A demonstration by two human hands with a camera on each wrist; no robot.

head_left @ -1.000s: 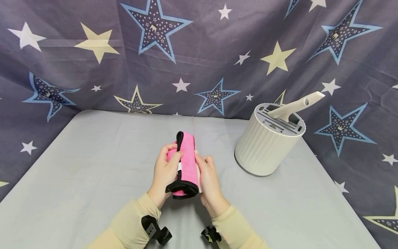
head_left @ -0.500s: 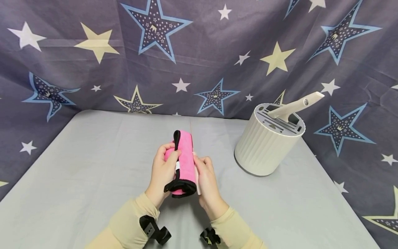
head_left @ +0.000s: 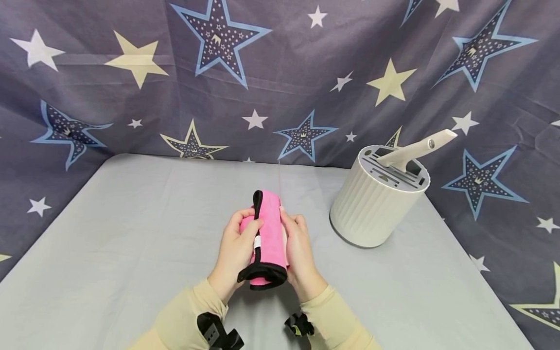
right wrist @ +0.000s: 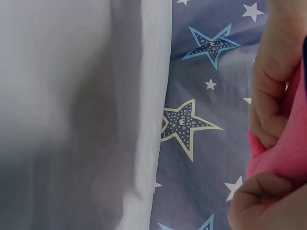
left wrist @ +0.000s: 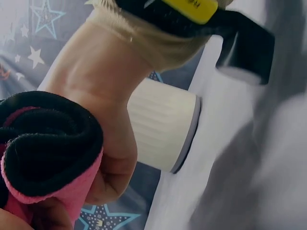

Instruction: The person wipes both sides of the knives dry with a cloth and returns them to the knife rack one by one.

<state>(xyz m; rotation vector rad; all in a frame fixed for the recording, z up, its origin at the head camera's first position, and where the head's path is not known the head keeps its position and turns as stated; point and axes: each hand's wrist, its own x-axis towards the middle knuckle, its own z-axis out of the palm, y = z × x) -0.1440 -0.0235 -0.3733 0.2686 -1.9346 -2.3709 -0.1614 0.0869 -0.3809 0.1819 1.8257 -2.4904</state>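
Note:
A folded pink cloth (head_left: pixel 271 228) with black trim and a small white tag is held above the table in the head view. My left hand (head_left: pixel 236 248) grips its left side, thumb on top. Along its right side lies a slim pale handle (head_left: pixel 285 238), mostly covered by my right hand (head_left: pixel 302 257), whose fingers hold it against the cloth. A thin faint line runs beyond the cloth's far end, seemingly in line with this handle. In the left wrist view the cloth's black rolled end (left wrist: pixel 48 158) faces the camera. What lies inside the fold is hidden.
A ribbed cream knife block (head_left: pixel 372 209) stands on the right of the grey-covered table (head_left: pixel 131 233). One cream handle (head_left: pixel 420 148) sticks up from its slotted top. A star-patterned curtain (head_left: pixel 280 58) hangs behind and at both sides.
Both hands and the cloth shift slightly left, then move right and a little nearer to me. The thin line beyond the cloth shifts along with them. The hold looks the same.

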